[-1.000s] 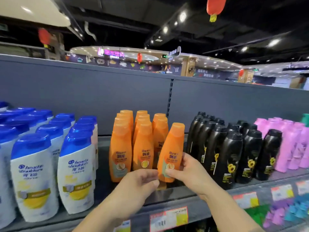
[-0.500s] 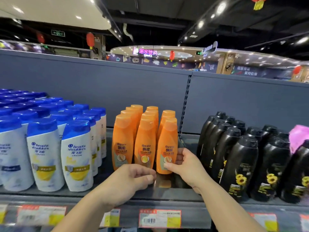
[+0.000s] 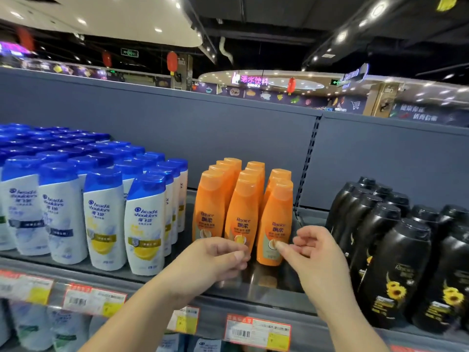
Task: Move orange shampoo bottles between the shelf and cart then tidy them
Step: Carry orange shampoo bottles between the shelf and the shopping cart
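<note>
Several orange shampoo bottles (image 3: 241, 212) stand upright in three short rows on the shelf (image 3: 266, 283). The front right orange bottle (image 3: 276, 219) stands level with the other two front ones. My right hand (image 3: 314, 252) hovers just right of it, fingers loosely curled and apart, thumb tip at its lower label, gripping nothing. My left hand (image 3: 218, 260) is curled in front of the middle front bottle, hiding its base, with nothing in it. No cart is in view.
White bottles with blue caps (image 3: 101, 217) crowd the shelf to the left, black bottles (image 3: 396, 262) to the right. A grey back panel (image 3: 228, 128) closes the shelf behind. Price tags (image 3: 257, 332) line the front edge, with more bottles on the shelf below.
My right hand set the tilted front right orange bottle upright in line, then let go and drew back slightly. The camera view swung left and closer.
</note>
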`<control>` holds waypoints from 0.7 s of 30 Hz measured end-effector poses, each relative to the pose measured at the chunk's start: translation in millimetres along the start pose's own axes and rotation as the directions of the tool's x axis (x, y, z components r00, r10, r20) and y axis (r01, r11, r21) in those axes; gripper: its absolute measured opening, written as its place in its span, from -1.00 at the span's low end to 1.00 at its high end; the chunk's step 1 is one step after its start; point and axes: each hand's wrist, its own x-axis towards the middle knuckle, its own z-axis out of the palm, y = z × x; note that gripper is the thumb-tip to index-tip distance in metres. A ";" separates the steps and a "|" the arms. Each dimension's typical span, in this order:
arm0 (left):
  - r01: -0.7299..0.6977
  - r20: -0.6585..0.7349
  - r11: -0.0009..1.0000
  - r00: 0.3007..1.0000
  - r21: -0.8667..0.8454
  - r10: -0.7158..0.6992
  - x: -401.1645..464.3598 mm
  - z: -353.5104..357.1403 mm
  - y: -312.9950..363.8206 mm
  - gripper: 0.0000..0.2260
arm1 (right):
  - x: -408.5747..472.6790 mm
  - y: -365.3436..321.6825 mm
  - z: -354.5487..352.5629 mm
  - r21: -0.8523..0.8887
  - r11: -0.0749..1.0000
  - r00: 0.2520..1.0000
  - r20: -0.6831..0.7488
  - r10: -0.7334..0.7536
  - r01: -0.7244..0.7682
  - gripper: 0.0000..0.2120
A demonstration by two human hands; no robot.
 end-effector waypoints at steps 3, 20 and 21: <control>-0.031 -0.043 0.986 0.999 -0.162 0.025 -19.7 -12.7 -1.8 -0.84 | -42.0 -24.7 26.2 0.150 0.987 0.995 0.079 -0.067 0.054 -0.86; -0.034 -0.751 0.930 0.601 -0.367 -0.274 -371.4 -443.4 -158.0 -0.86 | -326.3 -201.4 542.9 0.184 0.948 0.355 0.931 -0.084 -0.259 -0.80; -0.015 -0.777 0.930 0.554 -0.366 -0.297 -397.4 -472.7 -163.2 -0.89 | -349.7 -216.4 575.3 0.164 0.948 0.306 0.949 -0.076 -0.274 -0.80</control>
